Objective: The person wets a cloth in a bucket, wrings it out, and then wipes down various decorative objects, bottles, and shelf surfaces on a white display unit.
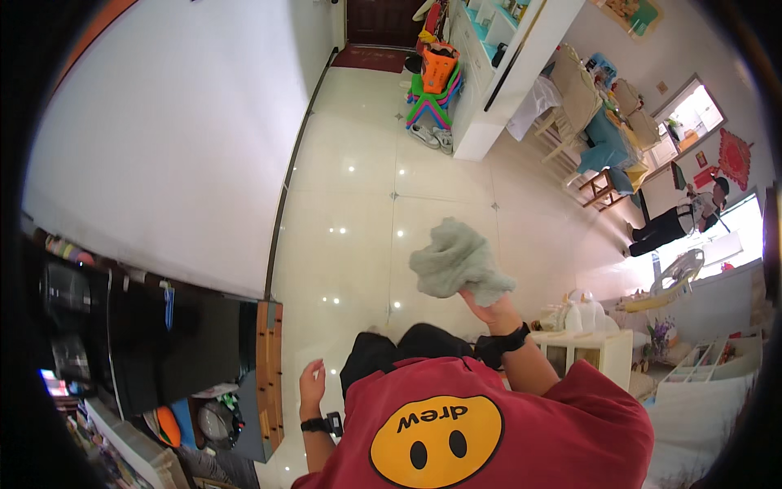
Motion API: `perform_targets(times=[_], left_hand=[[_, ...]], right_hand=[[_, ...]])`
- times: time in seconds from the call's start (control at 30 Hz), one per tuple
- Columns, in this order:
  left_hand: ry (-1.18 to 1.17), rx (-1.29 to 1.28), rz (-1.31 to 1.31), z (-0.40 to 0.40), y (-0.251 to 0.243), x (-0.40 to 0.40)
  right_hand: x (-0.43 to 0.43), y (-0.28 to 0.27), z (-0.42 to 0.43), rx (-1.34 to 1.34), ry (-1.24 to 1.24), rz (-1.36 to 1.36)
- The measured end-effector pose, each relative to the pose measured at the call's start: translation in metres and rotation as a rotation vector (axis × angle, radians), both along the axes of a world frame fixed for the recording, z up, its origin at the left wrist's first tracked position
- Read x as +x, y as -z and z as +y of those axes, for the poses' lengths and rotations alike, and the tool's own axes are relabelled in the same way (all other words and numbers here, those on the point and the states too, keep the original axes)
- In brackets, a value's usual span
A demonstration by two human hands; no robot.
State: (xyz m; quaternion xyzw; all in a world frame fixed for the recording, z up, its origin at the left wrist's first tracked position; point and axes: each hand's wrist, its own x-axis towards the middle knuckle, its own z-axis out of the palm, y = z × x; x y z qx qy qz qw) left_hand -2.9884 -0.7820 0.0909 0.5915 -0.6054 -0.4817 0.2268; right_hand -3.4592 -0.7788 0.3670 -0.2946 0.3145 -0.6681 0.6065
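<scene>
My right hand [489, 308] grips a pale grey-green fluffy cloth [455, 260], bunched and hanging over the fingers, in front of my body. The cloth hides most of those fingers. Lower down on the left, my left hand [312, 384] hangs beside my thigh with nothing in it, fingers loosely curled and slightly apart. A cabinet with wooden drawer fronts [270, 373] is the nearest furniture to it. Both wrists wear black bands. Beneath the cloth spreads a glossy cream tile floor [348, 202].
A white wall [183, 134] runs along the left. Ahead, stacked plastic stools [431, 104] carry an orange bag [438, 66], with shoes [431, 137] below. A white cabinet [473, 91] juts out beside them. At right are a covered dining table [611, 137], a person [678, 223] and a fan [678, 275].
</scene>
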Motion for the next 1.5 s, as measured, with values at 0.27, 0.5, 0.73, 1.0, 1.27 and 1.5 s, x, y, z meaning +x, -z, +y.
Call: perform_targets(times=[0.27,0.5,0.73,1.0,1.27,1.5], left_hand=[[0.172,-0.143,0.031,-0.253,-0.069,-0.220],[0.202,0.006,-0.384,-0.371,-0.005,-0.305],[0.018,0.170,-0.132,-0.448,0.021,-0.365],[0.150,0.209,-0.310,-0.654,0.040,-0.431],[0.281,-0.158,-0.169,-0.984,-0.023,-0.567],[0.486,-0.304,0.001,-1.156,-0.105,-0.742]], right_hand=[[-0.162,0.024,-0.180,0.097,0.230,-0.112],[-0.290,0.001,-0.375,0.072,0.149,-0.062],[-0.381,-0.007,-0.536,0.081,0.056,-0.002],[-0.505,0.001,-0.728,0.017,0.698,0.123],[-0.630,-0.030,-0.840,-0.027,1.169,0.493],[-0.732,-0.022,-0.890,0.169,1.537,0.894]])
